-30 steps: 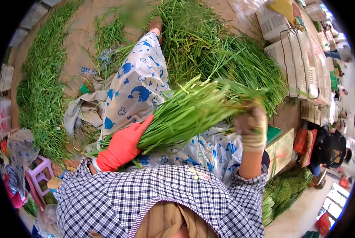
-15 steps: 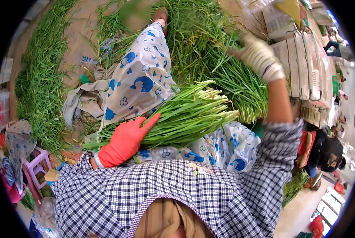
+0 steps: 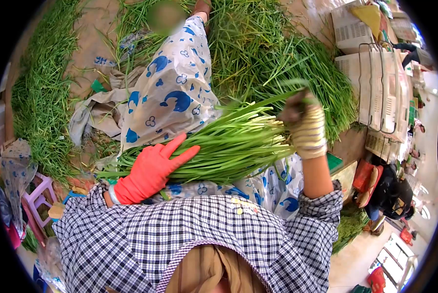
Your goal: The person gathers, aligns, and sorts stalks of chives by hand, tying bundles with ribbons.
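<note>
Left hand (image 3: 153, 171), left of centre: fingers spread on stalk bundle (image 3: 224, 149). Right hand (image 3: 304, 122), centre-right: curled round blurred blades (image 3: 282, 97), forearm vertical.

Head view: looked forward and steeply down from the wearer's head
Checked garment (image 3: 194, 224): sat nearest, along the bottom
Left hand (image 3: 153, 171), right hand (image 3: 304, 124): showed close, from above
Crates (image 3: 375, 88): stood farther off, right side
</note>
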A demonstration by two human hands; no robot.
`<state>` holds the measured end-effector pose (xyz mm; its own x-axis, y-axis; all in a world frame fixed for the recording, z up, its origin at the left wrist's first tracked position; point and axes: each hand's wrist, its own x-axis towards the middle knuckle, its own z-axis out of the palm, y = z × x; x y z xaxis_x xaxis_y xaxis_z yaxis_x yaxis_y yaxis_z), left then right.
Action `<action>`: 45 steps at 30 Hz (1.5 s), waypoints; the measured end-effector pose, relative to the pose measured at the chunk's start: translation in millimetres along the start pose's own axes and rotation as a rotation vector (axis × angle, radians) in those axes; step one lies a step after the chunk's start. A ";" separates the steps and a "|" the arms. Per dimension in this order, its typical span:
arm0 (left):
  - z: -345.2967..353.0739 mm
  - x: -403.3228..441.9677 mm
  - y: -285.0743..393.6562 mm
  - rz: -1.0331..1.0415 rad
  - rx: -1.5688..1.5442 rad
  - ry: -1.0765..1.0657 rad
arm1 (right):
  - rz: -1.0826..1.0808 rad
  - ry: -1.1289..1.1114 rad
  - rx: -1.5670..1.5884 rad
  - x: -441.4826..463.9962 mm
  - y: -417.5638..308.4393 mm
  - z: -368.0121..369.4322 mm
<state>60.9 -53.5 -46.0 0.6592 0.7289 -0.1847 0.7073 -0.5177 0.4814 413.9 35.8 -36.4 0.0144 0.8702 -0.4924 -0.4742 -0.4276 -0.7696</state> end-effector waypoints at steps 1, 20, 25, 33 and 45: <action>0.7 -0.2 -1.5 -0.002 -0.001 0.004 | -0.093 0.049 -0.077 0.9 -23.2 11.3; 5.4 0.9 -5.0 0.120 -0.053 0.039 | 0.006 -0.666 -2.293 98.2 31.5 35.0; 11.5 0.0 -6.7 0.135 -0.047 0.134 | -0.068 -0.260 -2.431 153.7 -22.4 53.7; 9.0 0.3 -1.1 0.116 -0.060 0.147 | -0.588 0.124 -2.052 167.2 -126.7 30.3; 10.4 0.2 -4.4 0.119 -0.069 0.119 | 0.014 -0.345 -1.566 82.7 -24.8 -45.8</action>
<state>60.6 -55.7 -57.0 0.6997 0.7141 -0.0219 0.6038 -0.5746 0.5525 467.2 107.2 -76.6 -0.2749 0.7824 -0.5588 0.8568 -0.0644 -0.5117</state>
